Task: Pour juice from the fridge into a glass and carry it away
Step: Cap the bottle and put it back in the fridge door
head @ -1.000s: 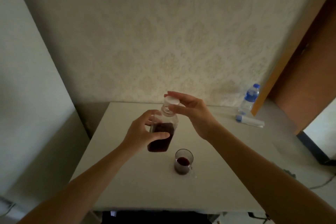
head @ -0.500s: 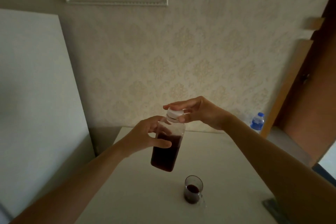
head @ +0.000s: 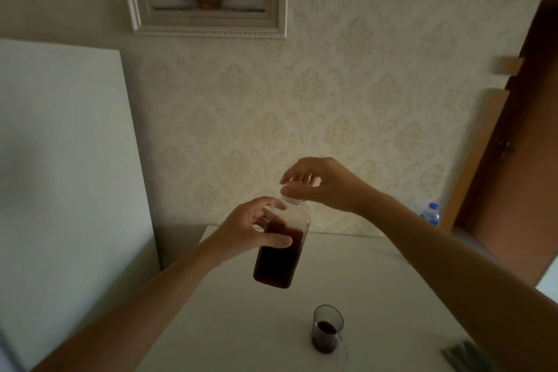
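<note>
Bottles: one juice bottle [head: 279, 254] gripped by left hand [head: 252, 231] | right hand [head: 320, 183] pinching cap | glasses: one glass [head: 327, 330]

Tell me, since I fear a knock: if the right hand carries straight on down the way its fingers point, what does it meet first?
Most likely the bottle's cap, right under the right hand; the grip looks barely apart from it, though depth is unclear.

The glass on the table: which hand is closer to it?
Left, slightly. The left hand holds the juice bottle above and left of the glass; the right hand is higher, at the bottle's top.
</note>
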